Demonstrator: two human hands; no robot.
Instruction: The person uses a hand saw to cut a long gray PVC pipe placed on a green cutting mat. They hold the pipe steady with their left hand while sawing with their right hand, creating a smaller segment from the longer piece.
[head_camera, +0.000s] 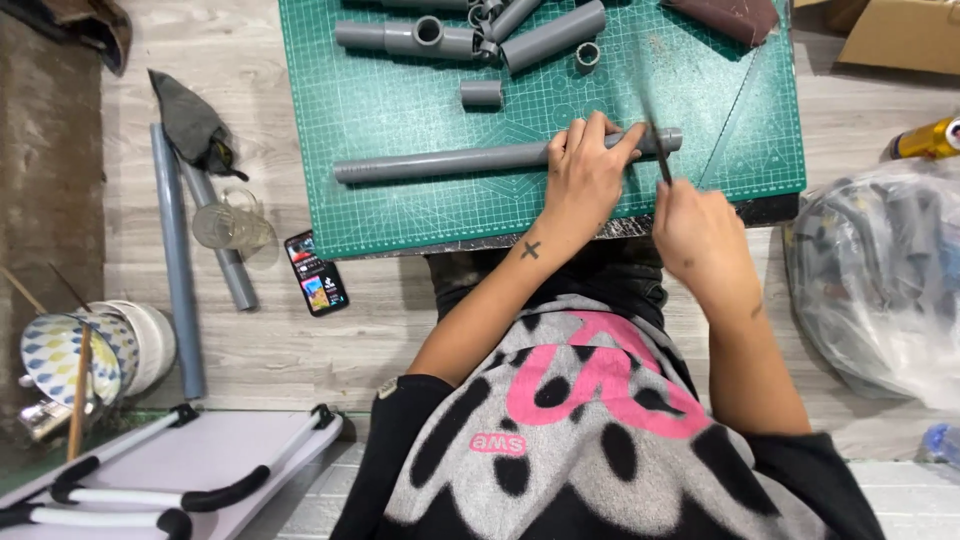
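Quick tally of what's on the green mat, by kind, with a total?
Long grey pipe under the left hand: 1
Thin dark tool in the right hand: 1
Short loose pipe pieces: 2
Joined pipe-and-fitting cluster: 1
Brown sheet: 1
Total: 6

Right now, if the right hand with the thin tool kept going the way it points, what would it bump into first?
Probably the long grey pipe: the right hand aims its thin dark tool up across the pipe's right end, beside the left hand. The blurred tool may already touch it.
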